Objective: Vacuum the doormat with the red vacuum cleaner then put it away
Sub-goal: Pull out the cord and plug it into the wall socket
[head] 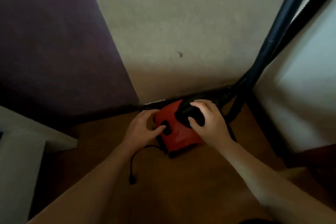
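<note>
Resting on the wooden floor (181,187), the red vacuum cleaner (179,133) sat in the room corner, rear against the dark skirting (116,113) at the base of the beige wall (181,23).

L/R hand status:
- Left hand (143,126): placed at the unit's left side. One of its fingers (161,129) lay w/ tip at the black switch (166,130); the rest were loosely bent, no grip evident.
- Right hand (209,123): on top of the black upper section (190,113), fingers and thumb curled over it, holding it.

Black hose (283,23) ran from the unit's right side up along the corner. Black cord (133,160) lay on the floor left of the unit, approx. beside the left forearm, plug end loose.
</note>
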A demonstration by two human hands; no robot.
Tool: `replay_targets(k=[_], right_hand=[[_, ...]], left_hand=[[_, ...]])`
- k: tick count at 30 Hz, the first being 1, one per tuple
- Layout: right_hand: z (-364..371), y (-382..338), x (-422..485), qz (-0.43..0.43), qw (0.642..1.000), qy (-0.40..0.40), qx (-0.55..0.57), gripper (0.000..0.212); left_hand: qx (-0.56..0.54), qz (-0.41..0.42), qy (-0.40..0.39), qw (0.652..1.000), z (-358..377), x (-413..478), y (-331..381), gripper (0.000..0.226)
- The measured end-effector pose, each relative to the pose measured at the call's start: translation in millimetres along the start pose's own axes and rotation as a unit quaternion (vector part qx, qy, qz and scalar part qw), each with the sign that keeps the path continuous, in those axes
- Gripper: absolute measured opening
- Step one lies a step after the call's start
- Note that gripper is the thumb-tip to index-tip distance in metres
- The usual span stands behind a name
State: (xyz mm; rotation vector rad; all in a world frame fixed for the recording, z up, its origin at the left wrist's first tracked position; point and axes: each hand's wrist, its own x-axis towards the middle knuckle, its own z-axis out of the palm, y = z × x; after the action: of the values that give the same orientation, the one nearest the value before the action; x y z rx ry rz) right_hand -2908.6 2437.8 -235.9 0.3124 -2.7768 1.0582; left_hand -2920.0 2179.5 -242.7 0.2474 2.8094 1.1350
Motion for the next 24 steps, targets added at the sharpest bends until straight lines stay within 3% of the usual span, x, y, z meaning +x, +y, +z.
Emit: replay_targets(k=[4, 10, 20, 24], right_hand=[[2, -1, 5, -0.098, 0.986, -0.069, -0.113, 0.047], [-25, -30, -13, -0.122, 0.960, -0.153, -0.198, 0.056], [-13, -38, -7, -0.180, 0.926, -0.195, -0.269, 0.059], [3, -23, 21, -0.181, 0.934, -0.165, -0.260, 0.057]], left_hand=[[-0.036, -0.022, 0.013, 0.999, -4, -5, -28, 0.057], [-0.076, -0.062, 0.006, 0.995, 0, -32, -34, 0.045], [-0.147, -0.137, 0.046, 0.979, 51, -25, -65, 0.031], [-0.148, -0.158, 0.045, 0.975, 68, -18, -83, 0.043]])
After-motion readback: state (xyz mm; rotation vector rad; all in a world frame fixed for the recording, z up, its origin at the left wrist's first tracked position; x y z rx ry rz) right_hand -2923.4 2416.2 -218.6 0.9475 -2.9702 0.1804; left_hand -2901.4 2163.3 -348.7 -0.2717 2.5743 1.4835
